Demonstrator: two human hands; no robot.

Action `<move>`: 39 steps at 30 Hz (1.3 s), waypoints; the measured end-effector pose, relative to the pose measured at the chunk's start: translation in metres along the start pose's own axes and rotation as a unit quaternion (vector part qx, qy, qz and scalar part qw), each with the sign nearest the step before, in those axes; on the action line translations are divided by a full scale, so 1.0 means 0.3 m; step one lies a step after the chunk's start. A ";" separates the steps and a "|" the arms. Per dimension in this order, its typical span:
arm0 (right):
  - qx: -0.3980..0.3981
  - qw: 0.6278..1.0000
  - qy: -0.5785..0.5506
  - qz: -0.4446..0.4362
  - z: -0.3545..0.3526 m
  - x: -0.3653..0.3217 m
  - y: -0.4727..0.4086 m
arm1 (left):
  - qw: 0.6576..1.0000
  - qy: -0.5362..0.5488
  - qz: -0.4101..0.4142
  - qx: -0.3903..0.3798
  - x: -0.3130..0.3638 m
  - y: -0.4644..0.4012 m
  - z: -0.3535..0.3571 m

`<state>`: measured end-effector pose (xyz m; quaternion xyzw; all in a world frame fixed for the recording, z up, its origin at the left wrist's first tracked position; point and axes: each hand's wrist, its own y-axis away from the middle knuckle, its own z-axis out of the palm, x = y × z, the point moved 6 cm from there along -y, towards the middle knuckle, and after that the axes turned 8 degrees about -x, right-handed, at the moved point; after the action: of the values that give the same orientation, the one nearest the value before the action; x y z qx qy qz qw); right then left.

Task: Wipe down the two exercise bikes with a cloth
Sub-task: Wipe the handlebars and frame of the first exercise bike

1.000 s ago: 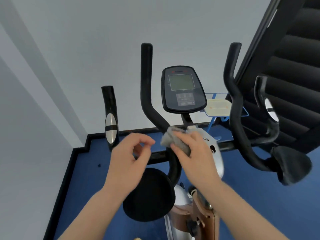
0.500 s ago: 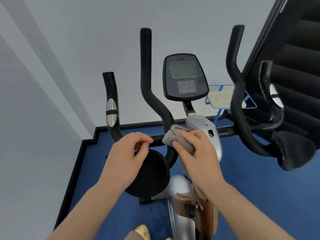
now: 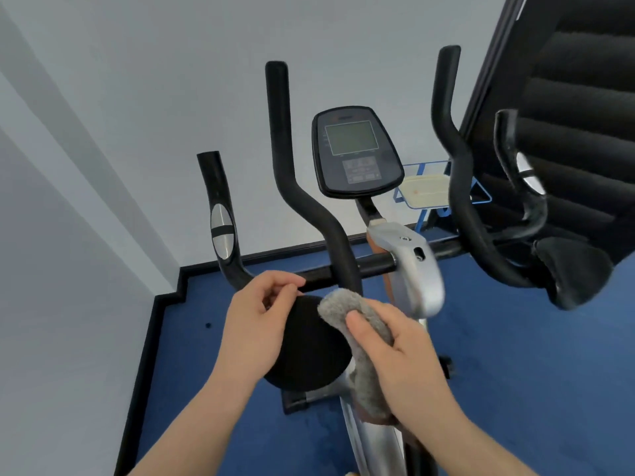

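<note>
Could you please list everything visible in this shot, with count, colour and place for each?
exercise bike: one, silver frame, centre.
handlebars: black, either side of the console.
console: one, black with a grey screen, top centre.
round pad: one, black, under the hands.
cloth: one, grey, fluffy, lower centre.
small stand: one, blue frame with a cream top, behind the bike.
padded equipment: one, black, right edge.
floor: blue.
wall: pale grey.
left hand: fingers curled, over the pad's left edge.
right hand: grips the cloth.
</note>
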<state>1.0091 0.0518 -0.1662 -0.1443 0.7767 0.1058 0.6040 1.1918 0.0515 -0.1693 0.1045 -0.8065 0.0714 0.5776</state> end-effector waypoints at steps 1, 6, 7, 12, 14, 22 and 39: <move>-0.002 1.000 0.003 0.012 -0.015 0.004 -0.005 | 1.000 0.019 -0.007 0.001 -0.007 0.003 0.001; 0.034 0.998 0.048 0.004 0.035 -0.056 -0.054 | 0.997 0.063 -0.031 -0.017 -0.021 -0.002 0.000; 0.053 0.996 0.073 -0.005 0.050 -0.059 -0.031 | 0.997 0.064 -0.027 -0.020 -0.019 -0.002 -0.001; 0.125 0.951 0.276 -0.064 0.019 -0.098 0.082 | 0.998 0.046 -0.008 -0.040 -0.028 -0.002 0.003; 0.174 0.906 0.371 -0.105 0.052 -0.148 0.064 | 0.997 0.049 0.008 -0.054 -0.024 -0.008 0.003; 0.152 0.852 0.479 -0.149 0.182 -0.128 0.143 | 0.995 0.038 0.039 -0.088 -0.022 -0.014 0.002; 0.052 0.975 0.217 -0.011 0.191 -0.117 0.068 | 0.987 0.108 0.009 -0.122 -0.013 -0.014 0.004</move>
<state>1.0618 0.0937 -0.1467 -0.1405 0.8920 0.0253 0.4290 1.1928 0.0474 -0.1734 0.0176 -0.7429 -0.0116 0.6690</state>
